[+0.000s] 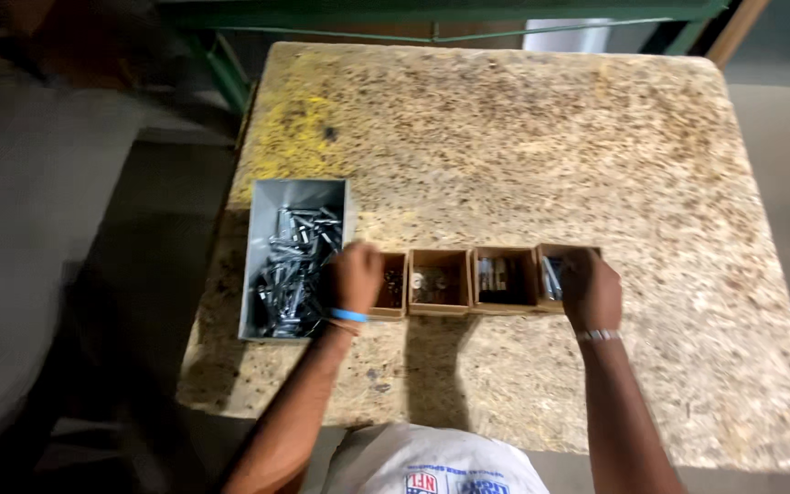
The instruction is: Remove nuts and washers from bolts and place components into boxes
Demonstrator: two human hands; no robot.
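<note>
At a speckled chipboard desk (505,137), the left hand (354,277) rests between a grey metal bin of silver bolts (292,259) and four small cardboard boxes (439,281); the right hand (589,288) covers the rightmost box. Whether either hand's fingers grip anything cannot be told.

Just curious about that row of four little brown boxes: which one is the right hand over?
The rightmost box. The right hand covers most of it, while the left hand is at the far-left one and the two middle boxes sit untouched.
</note>
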